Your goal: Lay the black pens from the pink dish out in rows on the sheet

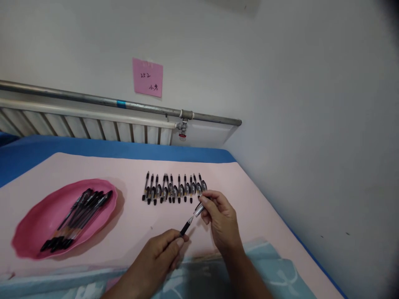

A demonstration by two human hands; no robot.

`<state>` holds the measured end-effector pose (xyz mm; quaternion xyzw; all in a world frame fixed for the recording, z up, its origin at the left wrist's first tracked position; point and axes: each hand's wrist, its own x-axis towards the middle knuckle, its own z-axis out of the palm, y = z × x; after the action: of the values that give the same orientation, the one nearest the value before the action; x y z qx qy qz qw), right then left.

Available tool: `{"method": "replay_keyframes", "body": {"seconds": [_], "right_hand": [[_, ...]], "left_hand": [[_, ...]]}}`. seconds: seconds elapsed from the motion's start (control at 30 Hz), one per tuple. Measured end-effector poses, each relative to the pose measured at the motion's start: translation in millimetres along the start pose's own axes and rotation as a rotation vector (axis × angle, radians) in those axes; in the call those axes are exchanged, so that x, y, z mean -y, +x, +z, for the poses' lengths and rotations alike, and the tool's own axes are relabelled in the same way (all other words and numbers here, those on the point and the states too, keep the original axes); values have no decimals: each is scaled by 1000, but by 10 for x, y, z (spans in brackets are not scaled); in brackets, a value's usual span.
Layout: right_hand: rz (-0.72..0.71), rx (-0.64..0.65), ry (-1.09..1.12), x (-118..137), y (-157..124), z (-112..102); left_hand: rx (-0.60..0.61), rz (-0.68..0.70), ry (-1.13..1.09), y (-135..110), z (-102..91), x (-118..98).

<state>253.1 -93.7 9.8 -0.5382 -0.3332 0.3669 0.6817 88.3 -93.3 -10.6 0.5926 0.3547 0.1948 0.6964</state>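
My left hand (163, 253) is closed on a pen (186, 228) by its black grip, its tip pointing up and to the right. Between thumb and fingers, my right hand (221, 220) pinches a clear pen cap (198, 209) with a black clip. The cap's mouth faces the pen's tip and lies very close to it; whether they touch I cannot tell. Just beyond my hands, several uncapped pens (146, 182) and loose caps (181, 191) lie in a row on the pink tabletop (131, 232).
To the left sits a pink scalloped dish (28, 232) holding several capped pens (79, 218). A light-blue patterned cloth (271, 265) is at the near edge. Behind the table are a radiator (90, 128), a metal pipe (149, 108) and a pink note (148, 78); a wall rises at right.
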Motion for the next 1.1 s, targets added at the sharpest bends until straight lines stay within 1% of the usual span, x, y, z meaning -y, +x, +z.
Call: {"method": "replay_keyframes", "body": {"seconds": [0.1,0.2,0.33,0.43,0.5,0.6,0.77,0.93,1.1], "right_hand": [[28,56,1,-25,-15,17],[82,91,7,-47,-62,81],[157,123,60,-56,-124,164],[218,206,65,-84,-153,198],[249,248,56,-120,-162,216],[276,264,78,-174,-166,244],[297,256,115,-205,-169,277],[297,295,79,-234,-162,275],[313,312,27,-214,-163,289]], "left_hand": [[-6,0,34,-4,-7,-24],[-13,20,47,6,-19,-24],[-17,49,-49,28,-41,-3],[-23,39,-129,31,-52,-24],[-44,20,-135,29,-58,-45],[-80,23,-93,31,-73,-48],[-114,83,4,37,-109,-19],[-177,114,110,17,-137,-60],[-192,127,133,18,-137,-76]]}}
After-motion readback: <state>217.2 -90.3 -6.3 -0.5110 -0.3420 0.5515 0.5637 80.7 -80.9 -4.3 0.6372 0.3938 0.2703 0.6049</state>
